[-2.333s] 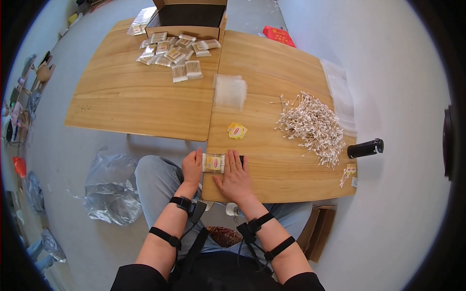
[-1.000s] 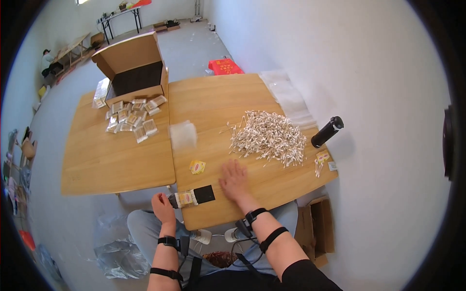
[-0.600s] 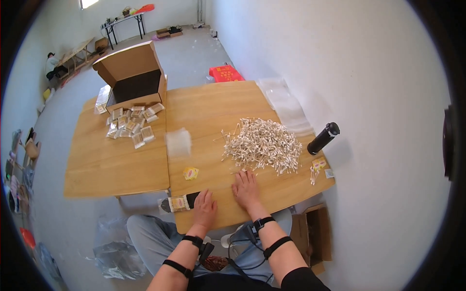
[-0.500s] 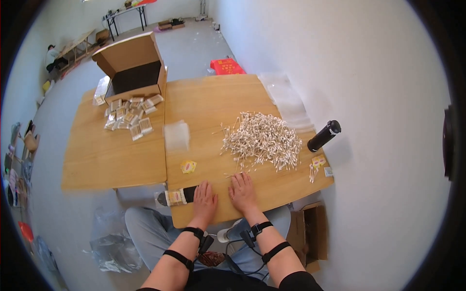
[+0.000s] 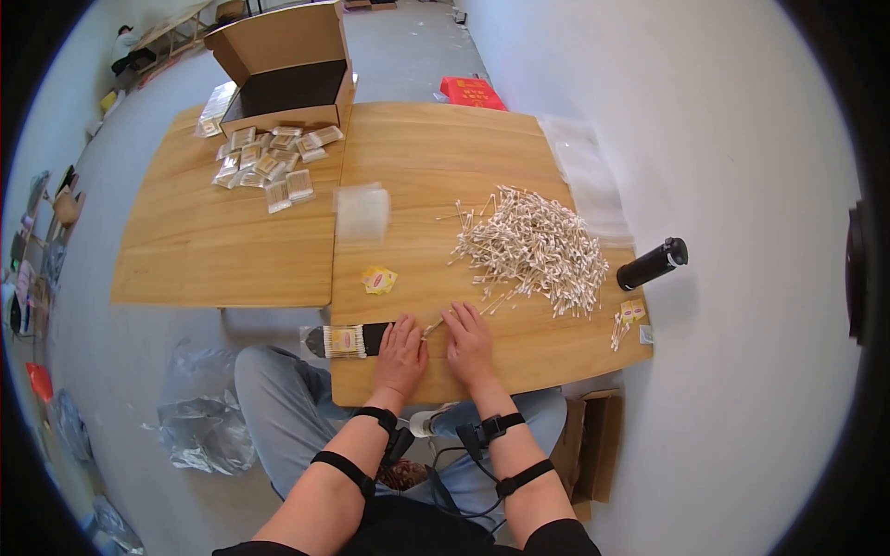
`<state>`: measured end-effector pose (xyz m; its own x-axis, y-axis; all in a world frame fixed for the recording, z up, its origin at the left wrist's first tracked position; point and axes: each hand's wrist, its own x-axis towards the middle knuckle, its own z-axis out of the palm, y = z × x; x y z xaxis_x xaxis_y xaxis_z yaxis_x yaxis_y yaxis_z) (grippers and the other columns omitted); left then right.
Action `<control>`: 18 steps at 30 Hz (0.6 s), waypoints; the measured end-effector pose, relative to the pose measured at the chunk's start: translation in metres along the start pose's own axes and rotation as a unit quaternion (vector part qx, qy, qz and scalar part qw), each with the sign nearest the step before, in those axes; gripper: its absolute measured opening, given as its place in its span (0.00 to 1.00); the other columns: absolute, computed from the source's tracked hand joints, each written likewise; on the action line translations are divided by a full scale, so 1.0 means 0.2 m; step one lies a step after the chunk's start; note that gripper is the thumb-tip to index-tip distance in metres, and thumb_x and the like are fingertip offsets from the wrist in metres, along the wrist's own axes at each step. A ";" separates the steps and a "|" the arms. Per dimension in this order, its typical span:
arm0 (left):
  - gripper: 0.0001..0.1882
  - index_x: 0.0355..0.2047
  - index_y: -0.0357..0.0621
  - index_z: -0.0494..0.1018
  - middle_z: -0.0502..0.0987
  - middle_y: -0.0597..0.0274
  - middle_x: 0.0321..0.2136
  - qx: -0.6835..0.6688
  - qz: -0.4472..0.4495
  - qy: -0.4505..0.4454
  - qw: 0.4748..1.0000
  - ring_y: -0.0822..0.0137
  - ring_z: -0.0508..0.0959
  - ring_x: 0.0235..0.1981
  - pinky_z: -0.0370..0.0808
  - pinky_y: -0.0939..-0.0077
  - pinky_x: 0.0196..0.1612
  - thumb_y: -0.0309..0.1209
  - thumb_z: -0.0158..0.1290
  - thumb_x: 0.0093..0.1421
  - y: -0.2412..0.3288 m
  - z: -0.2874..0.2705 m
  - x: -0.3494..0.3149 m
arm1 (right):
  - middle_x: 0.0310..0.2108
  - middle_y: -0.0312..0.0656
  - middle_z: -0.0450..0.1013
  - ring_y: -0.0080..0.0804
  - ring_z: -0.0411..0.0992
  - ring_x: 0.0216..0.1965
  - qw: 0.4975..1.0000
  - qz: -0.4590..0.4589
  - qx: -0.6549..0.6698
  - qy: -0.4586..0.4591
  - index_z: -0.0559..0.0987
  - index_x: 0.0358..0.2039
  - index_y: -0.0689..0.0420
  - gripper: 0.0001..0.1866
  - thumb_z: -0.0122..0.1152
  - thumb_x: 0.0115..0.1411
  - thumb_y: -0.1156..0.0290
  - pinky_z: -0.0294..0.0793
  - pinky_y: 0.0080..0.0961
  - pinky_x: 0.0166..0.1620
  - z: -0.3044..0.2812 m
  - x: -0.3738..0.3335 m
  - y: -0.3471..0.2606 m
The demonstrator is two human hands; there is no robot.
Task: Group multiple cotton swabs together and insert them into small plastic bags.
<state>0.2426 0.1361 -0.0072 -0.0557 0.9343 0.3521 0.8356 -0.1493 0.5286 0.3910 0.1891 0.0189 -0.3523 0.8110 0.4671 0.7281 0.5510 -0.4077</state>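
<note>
Between my two hands, a few cotton swabs (image 5: 435,325) lie on the table, one end by my left hand and the other under my right fingertips. My left hand (image 5: 402,356) rests with fingers stretched over the right end of a black strip. On that strip sits a row of cotton swabs under a yellow-and-white label (image 5: 344,341), partly in a clear bag. My right hand (image 5: 469,347) lies low with fingers extended, touching the loose swabs. Beyond it spreads a large heap of white cotton swabs (image 5: 542,250). Yellow label cards (image 5: 378,280) lie ahead of my left hand.
A black bottle (image 5: 652,264) stands at the right edge, near small cards and swabs (image 5: 620,332). Clear bags (image 5: 362,213) lie mid-table; filled swab packs (image 5: 269,162) sit before an open cardboard box (image 5: 287,91). Another box (image 5: 598,445) is below the table at right.
The view has tilted, so the table sits higher in it. My right hand has drawn back slightly leftward, and the loose swabs have come closer to my left hand.
</note>
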 end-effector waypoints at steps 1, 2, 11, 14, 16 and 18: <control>0.13 0.43 0.41 0.70 0.69 0.51 0.52 -0.007 -0.007 0.013 1.000 0.53 0.65 0.60 0.60 0.56 0.63 0.28 0.52 0.57 0.01 0.00 0.00 | 0.50 0.47 0.71 0.47 0.67 0.55 1.000 -0.002 0.000 0.000 0.76 0.46 0.57 0.20 0.57 0.50 0.81 0.67 0.37 0.55 0.01 0.01 0.00; 0.11 0.41 0.41 0.70 0.70 0.51 0.50 -0.014 -0.014 0.026 0.999 0.52 0.66 0.59 0.60 0.56 0.62 0.26 0.53 0.56 0.01 0.00 0.00 | 0.46 0.46 0.73 0.47 0.69 0.51 1.000 -0.004 0.012 0.006 0.78 0.41 0.58 0.16 0.58 0.50 0.81 0.69 0.37 0.53 0.02 0.02 0.00; 0.07 0.35 0.39 0.70 0.70 0.50 0.45 -0.028 -0.052 0.078 0.995 0.49 0.68 0.54 0.64 0.57 0.59 0.25 0.52 0.56 -0.01 0.01 0.00 | 0.33 0.44 0.73 0.46 0.71 0.38 0.995 0.039 0.085 0.038 0.78 0.29 0.58 0.06 0.62 0.48 0.80 0.71 0.36 0.42 0.01 -0.10 -0.02; 0.07 0.35 0.38 0.70 0.70 0.50 0.45 -0.029 -0.055 0.078 0.995 0.49 0.68 0.54 0.65 0.57 0.58 0.25 0.52 0.56 -0.02 0.02 0.00 | 0.31 0.44 0.73 0.45 0.71 0.36 0.995 0.055 0.075 0.042 0.78 0.27 0.58 0.05 0.63 0.48 0.79 0.71 0.37 0.40 -0.01 -0.13 -0.02; 0.07 0.35 0.39 0.71 0.70 0.50 0.45 -0.028 -0.065 0.082 0.994 0.49 0.68 0.54 0.65 0.57 0.59 0.25 0.52 0.56 -0.02 0.02 0.00 | 0.30 0.44 0.72 0.45 0.70 0.35 0.996 0.053 0.065 0.039 0.78 0.27 0.58 0.05 0.63 0.48 0.79 0.70 0.37 0.39 -0.04 -0.14 -0.02; 0.07 0.36 0.39 0.71 0.70 0.50 0.46 -0.026 -0.075 0.087 0.993 0.49 0.68 0.55 0.65 0.58 0.59 0.25 0.52 0.56 -0.02 0.02 -0.01 | 0.29 0.43 0.72 0.44 0.70 0.35 0.995 0.055 0.069 0.037 0.78 0.26 0.57 0.05 0.64 0.48 0.79 0.70 0.37 0.38 -0.06 -0.15 -0.03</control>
<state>0.2417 0.1371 -0.0131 -0.2739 0.8781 0.3922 0.7814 -0.0346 0.6231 0.4039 0.1603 0.0164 -0.2260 0.8539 0.4687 0.6711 0.4853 -0.5605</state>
